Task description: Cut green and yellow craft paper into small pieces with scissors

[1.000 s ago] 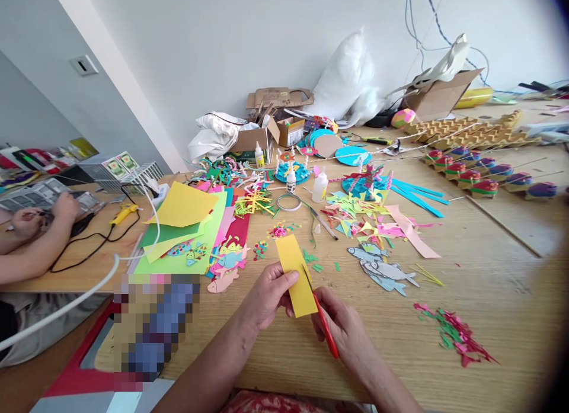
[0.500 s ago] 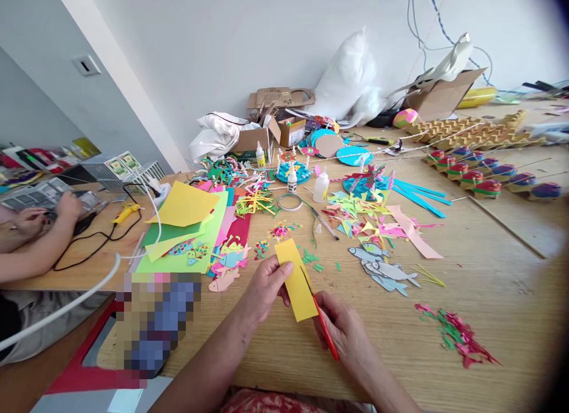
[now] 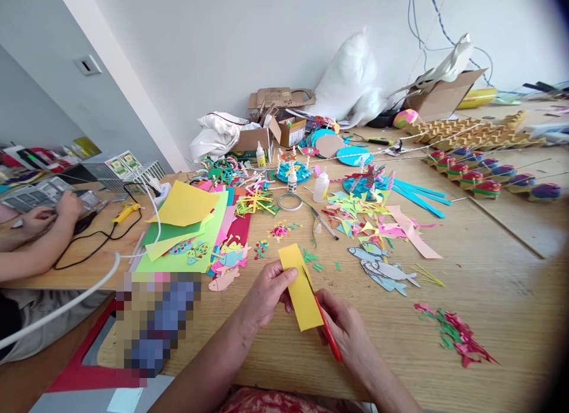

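Observation:
My left hand (image 3: 271,291) pinches a yellow paper strip (image 3: 299,290) by its left edge, thumb on top. In my right hand (image 3: 340,318) is a pair of red-handled scissors (image 3: 329,330), its dark blades lying along the strip's right side. The strip is held tilted above the wooden table (image 3: 391,336). Small green paper snippets (image 3: 312,256) lie just beyond it. Grey and blue paper fish cutouts (image 3: 382,268) rest to the right. The fingers beneath the strip are partly hidden.
Stacked coloured paper (image 3: 182,205) and more fish cutouts (image 3: 229,262) lie at left. Glue bottles (image 3: 320,186) stand farther back. Red and green scraps (image 3: 457,336) lie at right, painted egg-carton pieces (image 3: 486,188) behind. Another person's hands (image 3: 53,214) work at far left.
Both hands, with the strip and scissors, have shifted slightly right and toward me. The blades now show less of their length against the yellow paper. The other things lie where they were.

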Available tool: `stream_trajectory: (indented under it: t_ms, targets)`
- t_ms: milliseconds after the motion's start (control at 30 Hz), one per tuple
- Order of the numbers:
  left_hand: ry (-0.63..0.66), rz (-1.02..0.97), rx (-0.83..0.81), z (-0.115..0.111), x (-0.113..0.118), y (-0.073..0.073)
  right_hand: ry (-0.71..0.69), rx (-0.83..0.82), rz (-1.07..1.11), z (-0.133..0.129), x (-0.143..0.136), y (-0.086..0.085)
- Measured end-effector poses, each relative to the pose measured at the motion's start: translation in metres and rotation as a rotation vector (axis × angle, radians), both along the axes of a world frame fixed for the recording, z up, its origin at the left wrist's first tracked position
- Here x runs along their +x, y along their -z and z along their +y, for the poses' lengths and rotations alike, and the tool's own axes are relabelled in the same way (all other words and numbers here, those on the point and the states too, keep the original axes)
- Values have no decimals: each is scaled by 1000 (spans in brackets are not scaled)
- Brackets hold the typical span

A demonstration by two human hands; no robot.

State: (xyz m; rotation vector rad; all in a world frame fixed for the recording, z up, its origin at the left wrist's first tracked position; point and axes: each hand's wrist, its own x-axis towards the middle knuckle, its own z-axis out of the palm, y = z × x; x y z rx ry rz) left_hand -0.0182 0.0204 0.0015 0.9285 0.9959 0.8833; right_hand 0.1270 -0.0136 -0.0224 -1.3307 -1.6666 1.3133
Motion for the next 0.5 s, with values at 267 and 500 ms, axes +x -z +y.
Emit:
stream_trajectory:
  t_ms: [267,500]
  targets:
    - [-30,-7,-22,0,-3,4,11,41,-67,-1,0,2]
    - [-98,42,34,2,-5,3,2,34,-71,0,-3,3]
